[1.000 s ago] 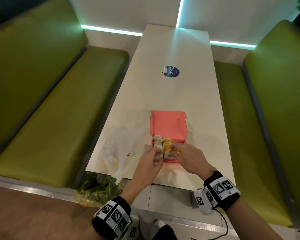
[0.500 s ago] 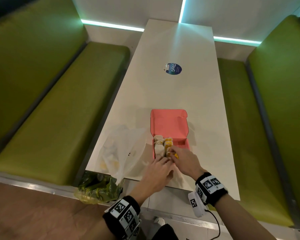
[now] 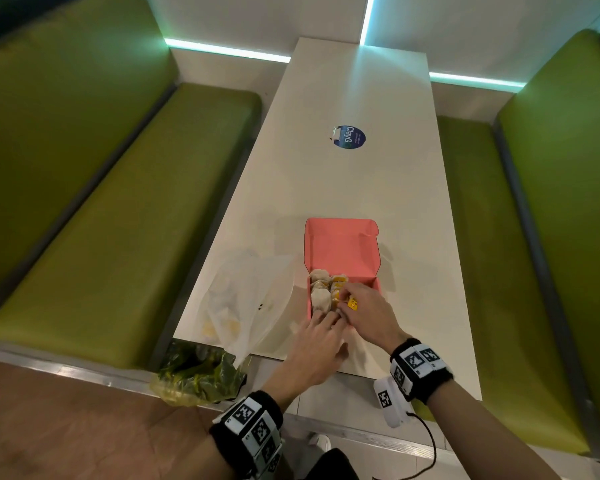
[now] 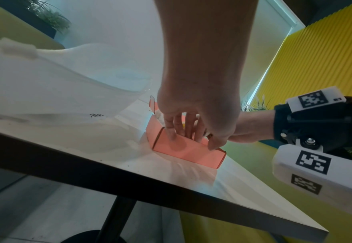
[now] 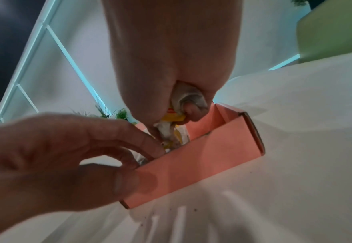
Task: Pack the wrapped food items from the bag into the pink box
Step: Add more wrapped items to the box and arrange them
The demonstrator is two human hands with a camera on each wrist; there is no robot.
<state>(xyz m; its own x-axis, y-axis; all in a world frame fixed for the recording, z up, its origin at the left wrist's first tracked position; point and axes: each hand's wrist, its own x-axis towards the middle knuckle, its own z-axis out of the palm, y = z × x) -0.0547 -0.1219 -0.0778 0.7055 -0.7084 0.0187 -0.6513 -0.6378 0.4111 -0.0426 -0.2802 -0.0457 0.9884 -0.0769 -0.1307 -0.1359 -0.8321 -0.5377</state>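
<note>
Pink card forms the box [image 3: 342, 251], open on the white worktop [image 3: 329, 188] with its lid laid flat on the far side of both hands. The right hand [image 3: 369, 317] reaches into the box from the near side, its fingers [image 5: 193, 113] curled around a wrap [image 5: 188, 97] of white and yellow paper, held just above the box's floor. The left hand [image 3: 317, 348] rests at the near wall, thumb [image 5: 125, 180] pressed on the outside of the card and fingers [image 4: 171, 125] hooked over the rim, so it grips the wall. Beyond those left fingers, more wraps [image 3: 321, 292] fill the left part of the box in two rows, pale ones beside yellow-marked ones. Left of the left hand lies a clear bag [image 3: 246, 299], slumped on the worktop, with pale and yellow shapes showing through it. A green bag [image 3: 198, 375] sits below the worktop's near edge. Far ahead of the fingers a round blue sticker [image 3: 350, 137] lies on the worktop.
</note>
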